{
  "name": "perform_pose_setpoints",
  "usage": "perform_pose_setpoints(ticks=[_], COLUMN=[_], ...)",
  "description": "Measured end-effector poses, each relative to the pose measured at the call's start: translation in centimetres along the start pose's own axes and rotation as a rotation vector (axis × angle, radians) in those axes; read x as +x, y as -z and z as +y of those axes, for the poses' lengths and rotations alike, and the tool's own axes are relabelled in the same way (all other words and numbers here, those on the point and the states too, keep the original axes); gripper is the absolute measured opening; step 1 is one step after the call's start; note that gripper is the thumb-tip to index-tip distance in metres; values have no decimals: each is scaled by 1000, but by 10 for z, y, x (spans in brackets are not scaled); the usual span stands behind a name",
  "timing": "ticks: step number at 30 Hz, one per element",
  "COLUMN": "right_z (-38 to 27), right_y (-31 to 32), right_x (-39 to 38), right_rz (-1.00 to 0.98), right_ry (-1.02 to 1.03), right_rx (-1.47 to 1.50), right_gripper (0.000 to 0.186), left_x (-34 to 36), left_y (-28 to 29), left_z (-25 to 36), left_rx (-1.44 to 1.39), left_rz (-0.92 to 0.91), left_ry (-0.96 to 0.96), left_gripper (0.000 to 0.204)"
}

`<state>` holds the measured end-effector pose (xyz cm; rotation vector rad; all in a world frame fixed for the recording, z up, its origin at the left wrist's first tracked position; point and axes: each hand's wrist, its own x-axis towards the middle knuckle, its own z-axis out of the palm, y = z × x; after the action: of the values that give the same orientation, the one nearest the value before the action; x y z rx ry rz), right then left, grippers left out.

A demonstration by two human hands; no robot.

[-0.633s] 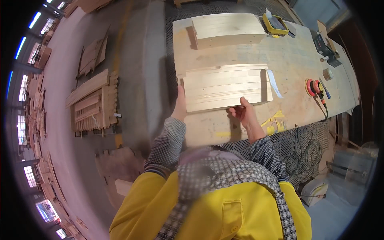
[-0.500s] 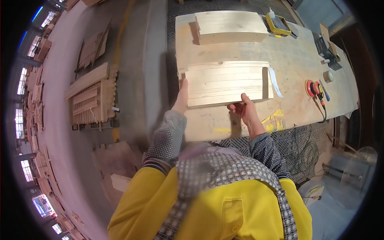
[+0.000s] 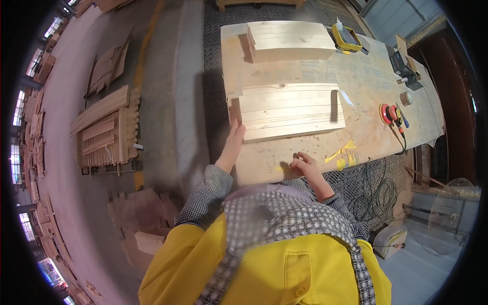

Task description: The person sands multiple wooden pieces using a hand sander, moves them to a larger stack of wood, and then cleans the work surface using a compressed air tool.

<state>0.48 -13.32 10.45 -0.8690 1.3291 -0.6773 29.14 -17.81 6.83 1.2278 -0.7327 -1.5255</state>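
Observation:
A stack of pale wooden boards [image 3: 284, 112] lies on the plywood worktable [image 3: 269, 73]. My left hand [image 3: 235, 140] is at the stack's left end, fingers extended and touching it. My right hand [image 3: 307, 168] is just below the stack, near the front edge, fingers loosely bent and apart with nothing visible in them. A white strip [image 3: 347, 99] sticks out at the stack's right. Behind it sits a second board stack [image 3: 287, 38].
A yellow tray with a bottle [image 3: 345, 39] sits at the back; boxes [image 3: 401, 66], a tape roll [image 3: 406, 98] and a red sander [image 3: 389, 114] with hose lie rightward. Timber piles [image 3: 107, 132] stand left on the floor. A fan [image 3: 445, 218] and coiled hoses [image 3: 381, 193] are at lower right.
My right hand has let go of the stack's front edge and moved down from it. My left hand has shifted lower along the left end, and the stack sits slightly farther right.

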Motion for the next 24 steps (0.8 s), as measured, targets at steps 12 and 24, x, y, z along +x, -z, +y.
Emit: perform_pose_setpoints(ticks=[12, 24], right_z=[-72, -81], right_y=[52, 196], right_x=[-11, 15], right_rz=[-330, -204], right_ry=[252, 421], right_rx=[-666, -674], right_gripper=[40, 30], left_x=[-19, -25], left_y=[-32, -53], left_z=[15, 29], left_rx=[219, 86], left_rz=[326, 461], left_ry=[131, -34], left_gripper=[53, 37])
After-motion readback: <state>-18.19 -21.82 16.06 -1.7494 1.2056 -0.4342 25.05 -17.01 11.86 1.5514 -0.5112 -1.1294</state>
